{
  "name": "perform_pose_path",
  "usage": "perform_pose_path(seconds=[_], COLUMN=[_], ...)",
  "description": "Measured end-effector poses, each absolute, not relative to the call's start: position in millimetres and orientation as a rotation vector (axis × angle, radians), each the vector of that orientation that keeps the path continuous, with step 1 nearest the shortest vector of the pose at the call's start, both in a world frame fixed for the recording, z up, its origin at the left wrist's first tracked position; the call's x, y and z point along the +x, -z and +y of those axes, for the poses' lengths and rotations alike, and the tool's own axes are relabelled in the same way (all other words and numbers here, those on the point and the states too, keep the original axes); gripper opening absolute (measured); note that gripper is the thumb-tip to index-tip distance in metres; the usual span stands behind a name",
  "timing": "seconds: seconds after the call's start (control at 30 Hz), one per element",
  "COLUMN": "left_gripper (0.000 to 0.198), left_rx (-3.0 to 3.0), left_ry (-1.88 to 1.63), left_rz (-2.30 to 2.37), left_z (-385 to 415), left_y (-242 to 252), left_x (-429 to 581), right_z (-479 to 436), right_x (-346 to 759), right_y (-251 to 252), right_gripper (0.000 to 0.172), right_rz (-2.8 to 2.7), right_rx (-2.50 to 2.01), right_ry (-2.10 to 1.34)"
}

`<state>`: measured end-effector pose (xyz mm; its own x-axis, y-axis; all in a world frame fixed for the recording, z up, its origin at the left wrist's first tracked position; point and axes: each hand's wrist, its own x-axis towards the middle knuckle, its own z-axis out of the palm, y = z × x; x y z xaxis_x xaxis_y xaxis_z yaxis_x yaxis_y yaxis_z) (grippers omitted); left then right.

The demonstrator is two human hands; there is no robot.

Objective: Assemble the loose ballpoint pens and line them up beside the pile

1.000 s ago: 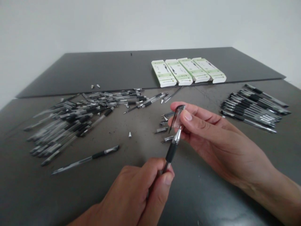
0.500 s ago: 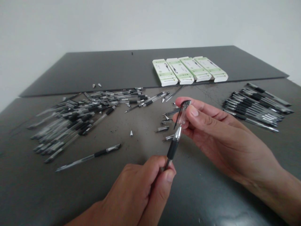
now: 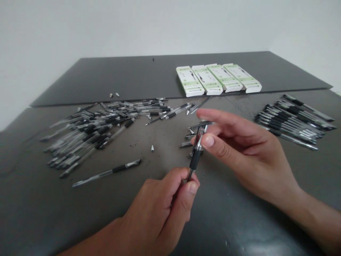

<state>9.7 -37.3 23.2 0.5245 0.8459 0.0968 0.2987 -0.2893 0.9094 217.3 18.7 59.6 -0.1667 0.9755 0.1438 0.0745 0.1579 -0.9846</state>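
My left hand (image 3: 162,209) is closed around the barrel of a gel pen (image 3: 194,163), low in the middle of the view. The pen points up and away from me. My right hand (image 3: 239,153) pinches a clear pen cap (image 3: 200,137) with a black clip, which sits down over the pen's tip and reaches its black grip. The index finger of that hand stretches out above the cap.
On the dark table (image 3: 239,220) a big heap of loose pens (image 3: 90,131) lies left, one single pen (image 3: 106,173) nearer me. A row of capped pens (image 3: 293,119) lies right. Several loose caps (image 3: 189,137) and a metal tip (image 3: 152,148) lie in the middle. Several green-white boxes (image 3: 217,80) stand behind.
My right hand has pushed the cap down over the pen's silver tip, which showed bare before. The view has drifted a little to the left.
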Motion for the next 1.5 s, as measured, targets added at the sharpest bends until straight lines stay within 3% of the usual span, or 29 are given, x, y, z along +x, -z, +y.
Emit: perform_pose_path(seconds=[0.17, 0.6, 0.77, 0.9, 1.1, 1.2, 1.37, 1.5], left_gripper=[0.017, 0.016, 0.022, 0.032, 0.040, 0.033, 0.020, 0.019], left_rx=[1.814, 1.795, 1.780, 1.719, 1.662, 1.746, 1.948, 2.090], left_ry=[-0.739, -0.770, -0.823, -0.858, -0.885, -0.894, -0.926, -0.973], left_rz=[0.947, 0.991, 0.995, 1.092, 1.099, 1.128, 1.172, 1.086], left_z=[-39, -42, -40, -39, -40, -39, -39, -37], left_y=[-25, -21, -24, -27, -24, -20, -14, -13], left_x=[9, 12, 10, 10, 11, 10, 11, 14], right_z=[14, 10, 10, 19, 14, 2, -10, -12], right_x=[218, 214, 215, 215, 249, 301, 406, 451], right_y=[-58, -56, -50, -51, -76, -85, -71, -46], right_gripper=[0.028, 0.022, 0.044, 0.020, 0.023, 0.019, 0.028, 0.032], right_rz=[-1.540, -1.492, -1.513, -1.746, -1.831, -1.866, -2.143, -2.293], right_rx=[-1.051, -1.002, -0.895, -0.710, -0.755, -1.055, -1.602, -1.648], right_ry=[-1.023, -1.166, -1.333, -1.331, -1.402, -1.134, -0.150, -0.005])
